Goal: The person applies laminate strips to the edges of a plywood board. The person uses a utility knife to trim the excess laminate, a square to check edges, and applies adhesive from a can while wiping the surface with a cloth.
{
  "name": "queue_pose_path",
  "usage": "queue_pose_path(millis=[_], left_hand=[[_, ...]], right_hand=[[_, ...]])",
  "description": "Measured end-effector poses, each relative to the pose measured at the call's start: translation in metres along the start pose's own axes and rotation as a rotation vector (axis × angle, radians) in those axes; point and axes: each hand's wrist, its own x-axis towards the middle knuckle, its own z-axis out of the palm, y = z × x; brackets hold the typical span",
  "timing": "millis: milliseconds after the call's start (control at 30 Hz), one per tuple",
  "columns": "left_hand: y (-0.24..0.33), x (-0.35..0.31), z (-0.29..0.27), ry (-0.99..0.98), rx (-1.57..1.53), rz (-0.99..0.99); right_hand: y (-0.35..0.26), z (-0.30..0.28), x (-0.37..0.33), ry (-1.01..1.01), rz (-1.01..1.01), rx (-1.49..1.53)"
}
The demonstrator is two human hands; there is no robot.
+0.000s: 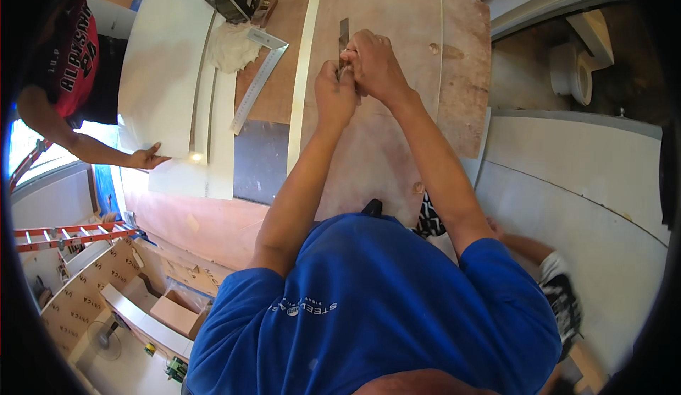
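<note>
Both hands meet over the plywood sheet [397, 54] that covers the table, and they work close together, the way one does when a small tool needs steadying. The right hand [376, 65] has its grip closed around the lower end of a narrow steel ruler [344, 34], and the left hand [335, 93] sits just beside it, fingers curled in against the same spot, though what they pinch I cannot tell. The ruler lies flat on the plywood, its long axis running away from the person, free end pointing toward the far edge of the table. A long pale strip [301, 90] lies just left of the hands, nearly parallel with the ruler. Further left a metal square [257, 83] rests near a crumpled white rag [230, 46], and a co-worker's hand [145, 158] presses flat on a white board [159, 61], seemingly to keep it from shifting.
</note>
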Motion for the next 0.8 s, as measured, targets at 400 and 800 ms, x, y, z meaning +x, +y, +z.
queue_pose_path(millis=[400,800], left_hand=[[-0.016,-0.001,0.004,0.098,-0.038,0.091],[-0.037,-0.01,0.012,0.058,0.257,0.274]], right_hand=[[-0.012,0.02,-0.017,0.173,0.252,0.03],[-0.023,0.018,-0.021,0.172,0.376,0.08]])
